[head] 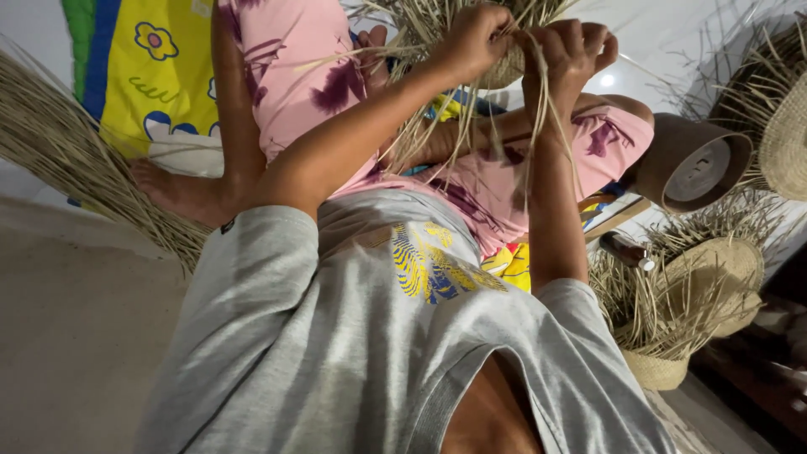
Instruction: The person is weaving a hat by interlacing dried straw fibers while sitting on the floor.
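I held my two hands up close together at the far end of the view. My left hand point(475, 38) was curled tight around some of the dry straw strands point(437, 126). My right hand point(572, 46) was curled too, its fingers point(588, 38) bent in and pinching more of the strands. Between my two hands sat the little round woven piece point(507, 71), and both hands touched it. Long loose strands hung down from it, over my arms and toward my lap.

My legs were in pink trousers point(294, 76) with dark purple blotches. My bare foot point(172, 189) lay on the floor to the left. I wore a grey shirt point(336, 336) with a yellow and blue leaf print on it.

On the left, a big bundle of straw point(76, 160) lay on the floor. Behind it, farther away, was a bright yellow cloth point(155, 80) with flowers and blue and green stripes.

On the right, a brown round block point(693, 164) lay tipped on its side. Near it, a half-made straw hat point(714, 273) sat with its loose ends sticking out all round. Another woven straw piece point(786, 143) showed at the far right edge. A small dark tool with a pale tip point(626, 250) lay just beside the half-made hat.
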